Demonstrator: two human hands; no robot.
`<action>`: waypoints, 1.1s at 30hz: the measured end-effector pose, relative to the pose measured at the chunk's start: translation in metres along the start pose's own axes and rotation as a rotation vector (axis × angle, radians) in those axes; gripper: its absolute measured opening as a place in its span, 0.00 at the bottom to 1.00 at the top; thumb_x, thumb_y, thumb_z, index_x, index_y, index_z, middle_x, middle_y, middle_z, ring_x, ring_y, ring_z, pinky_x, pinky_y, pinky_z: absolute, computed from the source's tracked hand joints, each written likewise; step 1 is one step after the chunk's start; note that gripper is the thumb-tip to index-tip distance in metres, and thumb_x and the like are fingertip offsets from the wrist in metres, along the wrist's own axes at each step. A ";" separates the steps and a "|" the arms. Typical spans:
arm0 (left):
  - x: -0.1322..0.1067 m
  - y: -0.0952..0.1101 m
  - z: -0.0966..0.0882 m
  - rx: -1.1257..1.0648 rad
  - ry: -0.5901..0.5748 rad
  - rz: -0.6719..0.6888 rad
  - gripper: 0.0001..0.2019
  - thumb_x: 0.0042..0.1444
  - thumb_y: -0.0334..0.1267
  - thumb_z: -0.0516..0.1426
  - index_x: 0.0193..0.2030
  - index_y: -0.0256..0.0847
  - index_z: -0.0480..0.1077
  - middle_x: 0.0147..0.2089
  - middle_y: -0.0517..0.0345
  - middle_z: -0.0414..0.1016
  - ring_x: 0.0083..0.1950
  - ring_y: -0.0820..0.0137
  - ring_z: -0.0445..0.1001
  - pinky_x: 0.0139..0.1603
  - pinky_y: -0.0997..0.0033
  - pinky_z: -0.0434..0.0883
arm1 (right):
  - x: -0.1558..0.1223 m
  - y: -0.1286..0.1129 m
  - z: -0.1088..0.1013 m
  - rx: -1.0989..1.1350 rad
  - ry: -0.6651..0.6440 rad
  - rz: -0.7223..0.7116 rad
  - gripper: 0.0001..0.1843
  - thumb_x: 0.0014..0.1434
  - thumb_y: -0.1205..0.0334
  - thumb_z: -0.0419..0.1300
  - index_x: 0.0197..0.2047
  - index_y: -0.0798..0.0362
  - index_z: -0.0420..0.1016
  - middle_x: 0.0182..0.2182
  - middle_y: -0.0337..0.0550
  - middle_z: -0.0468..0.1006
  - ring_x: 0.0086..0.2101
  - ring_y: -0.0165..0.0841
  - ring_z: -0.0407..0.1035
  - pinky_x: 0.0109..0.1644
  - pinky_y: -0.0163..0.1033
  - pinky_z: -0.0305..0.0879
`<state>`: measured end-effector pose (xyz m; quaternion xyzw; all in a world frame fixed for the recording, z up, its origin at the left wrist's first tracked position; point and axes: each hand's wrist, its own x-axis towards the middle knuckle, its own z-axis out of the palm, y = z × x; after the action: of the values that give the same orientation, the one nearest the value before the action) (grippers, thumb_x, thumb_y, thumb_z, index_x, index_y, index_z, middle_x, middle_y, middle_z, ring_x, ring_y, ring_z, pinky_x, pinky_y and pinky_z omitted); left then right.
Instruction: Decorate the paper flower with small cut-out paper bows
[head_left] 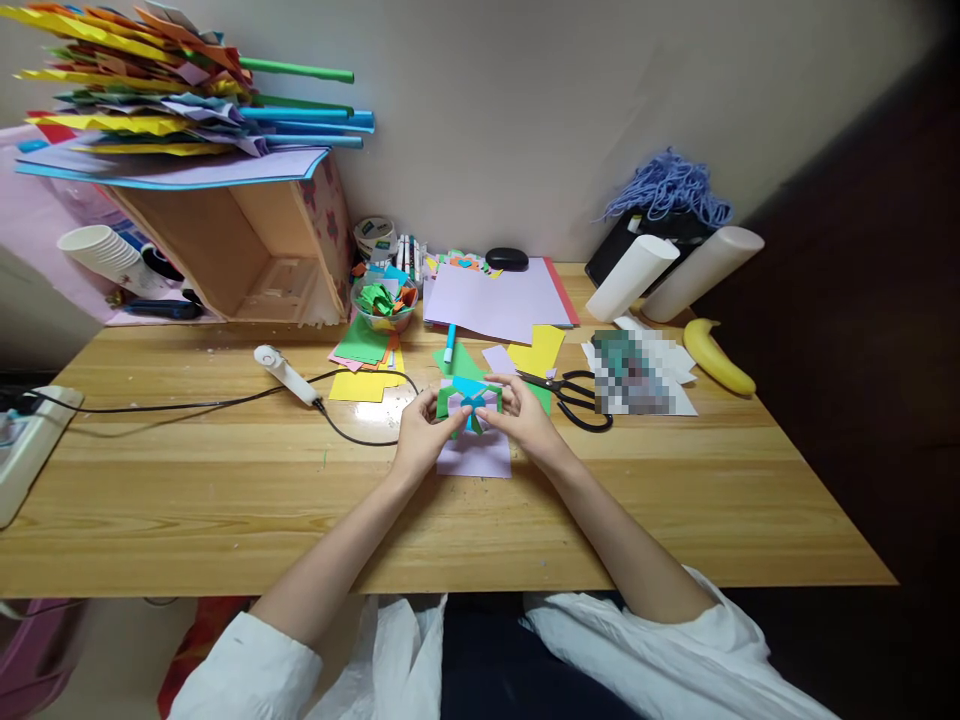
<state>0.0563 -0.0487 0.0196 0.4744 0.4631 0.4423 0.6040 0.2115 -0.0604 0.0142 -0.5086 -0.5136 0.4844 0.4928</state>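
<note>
Between my two hands is a small paper craft [471, 396] of green, blue and lilac pieces, held above the table. My left hand [426, 425] grips its left side, thumb on the front. On the right side my right hand [529, 418] is closed the same way, its thumb meeting the other near the blue middle. Beneath lies a lilac paper sheet [474, 458]. Close to my right hand rest black-handled scissors [581, 400]. A white glue gun [285, 375] with a black cord lies left of my left hand.
Yellow and green paper squares [364, 365], a tub of paper scraps [384, 300] and a wooden box [255, 250] stand to the left. Behind are lilac sheets [499, 298]. At right are white paper rolls [634, 278] and a banana [718, 358]. A power strip [34, 450] sits far left.
</note>
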 end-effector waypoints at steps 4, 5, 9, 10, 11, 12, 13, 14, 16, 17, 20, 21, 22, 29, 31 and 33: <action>-0.002 0.002 0.002 0.024 0.013 0.051 0.16 0.41 0.40 0.64 0.37 0.36 0.69 0.37 0.55 0.75 0.38 0.68 0.73 0.37 0.71 0.70 | 0.000 0.001 0.000 0.081 -0.016 0.054 0.22 0.44 0.56 0.65 0.42 0.50 0.63 0.33 0.40 0.73 0.35 0.32 0.70 0.36 0.37 0.69; -0.002 0.002 0.002 0.023 0.016 0.074 0.16 0.41 0.39 0.64 0.38 0.36 0.69 0.37 0.55 0.75 0.39 0.68 0.73 0.39 0.71 0.70 | -0.001 0.000 0.000 0.081 -0.004 0.039 0.21 0.45 0.57 0.65 0.42 0.50 0.63 0.34 0.40 0.73 0.35 0.32 0.70 0.36 0.36 0.68; -0.003 0.002 0.003 0.046 0.044 0.149 0.19 0.41 0.36 0.64 0.42 0.38 0.67 0.41 0.53 0.74 0.43 0.67 0.73 0.44 0.69 0.69 | -0.004 -0.005 0.000 0.053 0.022 -0.007 0.19 0.46 0.59 0.64 0.40 0.49 0.62 0.35 0.40 0.72 0.36 0.32 0.70 0.37 0.37 0.68; -0.003 0.003 0.003 0.058 0.048 0.162 0.19 0.42 0.36 0.64 0.42 0.38 0.67 0.42 0.53 0.74 0.43 0.67 0.73 0.44 0.69 0.69 | -0.005 -0.006 0.000 0.040 0.024 -0.021 0.19 0.46 0.59 0.64 0.40 0.49 0.62 0.35 0.41 0.72 0.36 0.32 0.70 0.37 0.37 0.68; -0.004 0.004 0.003 0.068 0.047 0.174 0.19 0.42 0.36 0.64 0.42 0.38 0.67 0.42 0.53 0.74 0.43 0.67 0.73 0.44 0.69 0.69 | -0.005 -0.007 0.000 0.027 0.025 -0.038 0.19 0.46 0.60 0.64 0.40 0.49 0.62 0.35 0.41 0.72 0.36 0.33 0.70 0.38 0.37 0.68; -0.005 0.005 0.002 0.074 0.043 0.184 0.18 0.42 0.35 0.63 0.42 0.38 0.67 0.41 0.53 0.74 0.43 0.67 0.73 0.44 0.68 0.69 | -0.006 -0.008 0.001 0.012 0.024 -0.058 0.19 0.46 0.60 0.64 0.40 0.49 0.62 0.35 0.41 0.72 0.37 0.33 0.70 0.39 0.38 0.68; -0.005 0.006 0.002 0.077 0.038 0.195 0.18 0.42 0.35 0.63 0.42 0.39 0.66 0.41 0.54 0.74 0.42 0.67 0.73 0.44 0.69 0.69 | -0.006 -0.009 0.001 -0.004 0.025 -0.081 0.18 0.47 0.60 0.64 0.40 0.49 0.62 0.35 0.41 0.71 0.37 0.33 0.69 0.40 0.38 0.68; -0.006 0.008 0.002 0.081 0.034 0.205 0.19 0.42 0.35 0.63 0.42 0.39 0.66 0.40 0.54 0.74 0.42 0.67 0.74 0.44 0.69 0.69 | -0.007 -0.010 0.001 -0.017 0.029 -0.107 0.18 0.47 0.61 0.64 0.40 0.49 0.62 0.36 0.41 0.71 0.38 0.33 0.69 0.40 0.38 0.68; -0.008 0.010 0.002 0.097 0.031 0.232 0.18 0.43 0.34 0.63 0.42 0.39 0.66 0.38 0.56 0.74 0.40 0.69 0.74 0.42 0.71 0.69 | -0.008 -0.011 0.002 -0.025 0.032 -0.162 0.17 0.47 0.62 0.63 0.39 0.49 0.62 0.36 0.41 0.70 0.38 0.33 0.69 0.40 0.38 0.68; -0.009 0.010 0.001 0.105 0.032 0.256 0.17 0.43 0.33 0.63 0.41 0.39 0.66 0.38 0.56 0.74 0.40 0.69 0.73 0.42 0.72 0.69 | -0.009 -0.011 0.002 -0.020 0.030 -0.188 0.16 0.48 0.62 0.63 0.39 0.49 0.62 0.35 0.41 0.70 0.38 0.33 0.68 0.41 0.38 0.67; -0.011 0.010 0.000 0.125 0.038 0.342 0.15 0.43 0.32 0.62 0.39 0.40 0.66 0.38 0.56 0.73 0.41 0.70 0.73 0.43 0.72 0.68 | -0.011 -0.012 0.003 0.011 0.014 -0.249 0.14 0.49 0.63 0.62 0.37 0.48 0.61 0.34 0.40 0.70 0.37 0.33 0.68 0.43 0.40 0.66; -0.011 0.010 0.000 0.130 0.036 0.362 0.15 0.44 0.32 0.62 0.39 0.40 0.66 0.38 0.56 0.73 0.41 0.70 0.73 0.43 0.72 0.68 | -0.011 -0.012 0.003 0.015 0.012 -0.259 0.13 0.50 0.63 0.62 0.37 0.48 0.61 0.33 0.40 0.70 0.38 0.33 0.68 0.43 0.40 0.66; -0.011 0.009 0.000 0.133 0.034 0.375 0.14 0.44 0.32 0.62 0.38 0.40 0.65 0.38 0.56 0.73 0.40 0.70 0.73 0.43 0.72 0.68 | -0.012 -0.012 0.003 0.015 0.012 -0.264 0.13 0.50 0.63 0.62 0.37 0.48 0.60 0.33 0.40 0.70 0.38 0.33 0.68 0.43 0.41 0.66; -0.011 0.009 -0.001 0.112 0.043 0.336 0.14 0.43 0.33 0.63 0.36 0.41 0.64 0.35 0.60 0.71 0.37 0.72 0.72 0.38 0.75 0.67 | -0.013 -0.012 0.004 0.048 0.025 -0.240 0.16 0.50 0.61 0.63 0.37 0.48 0.58 0.32 0.40 0.71 0.36 0.33 0.69 0.41 0.41 0.67; -0.010 0.009 -0.001 0.105 0.037 0.321 0.14 0.43 0.33 0.63 0.36 0.41 0.63 0.34 0.61 0.71 0.35 0.73 0.72 0.36 0.76 0.67 | -0.011 -0.012 0.003 0.058 0.015 -0.213 0.17 0.49 0.60 0.63 0.37 0.48 0.58 0.32 0.40 0.71 0.36 0.33 0.69 0.40 0.40 0.67; -0.009 0.009 -0.001 0.097 0.022 0.307 0.14 0.43 0.33 0.63 0.35 0.41 0.63 0.33 0.61 0.71 0.34 0.74 0.71 0.35 0.77 0.66 | -0.010 -0.012 0.002 0.055 0.005 -0.188 0.17 0.48 0.60 0.64 0.38 0.48 0.59 0.33 0.40 0.70 0.36 0.34 0.69 0.39 0.39 0.68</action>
<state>0.0529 -0.0557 0.0299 0.5633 0.4128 0.5116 0.5005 0.2089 -0.0703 0.0258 -0.4457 -0.5444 0.4488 0.5510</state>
